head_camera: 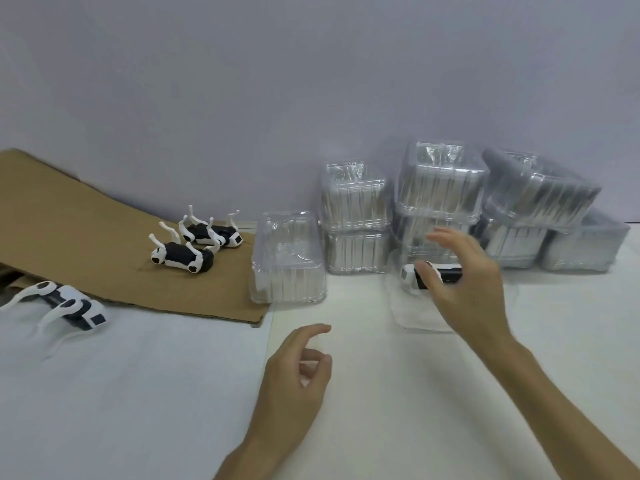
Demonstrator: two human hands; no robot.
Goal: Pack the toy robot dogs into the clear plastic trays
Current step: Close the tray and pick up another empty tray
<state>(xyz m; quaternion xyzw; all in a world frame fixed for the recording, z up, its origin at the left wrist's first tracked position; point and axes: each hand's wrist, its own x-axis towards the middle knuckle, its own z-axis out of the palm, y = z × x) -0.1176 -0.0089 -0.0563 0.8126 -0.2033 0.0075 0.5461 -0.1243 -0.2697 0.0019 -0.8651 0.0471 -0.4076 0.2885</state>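
Observation:
A black-and-white toy robot dog (409,274) lies in a single clear plastic tray (417,315) on the white table. My right hand (464,282) hovers over it with fingers spread, the thumb in front of the dog's body and hiding its rear part. My left hand (294,379) hangs above the table with loosely curled fingers and holds nothing. Two more dogs (181,255) (212,234) lie on their backs on a brown cardboard sheet (86,230). A third dog (71,306) lies at the left edge on the table.
A stack of clear trays (287,261) stands at the cardboard's right end. Several more tray stacks (355,216) (441,183) (536,192) are piled against the grey wall at the back right. White table surface (138,393) stretches in front.

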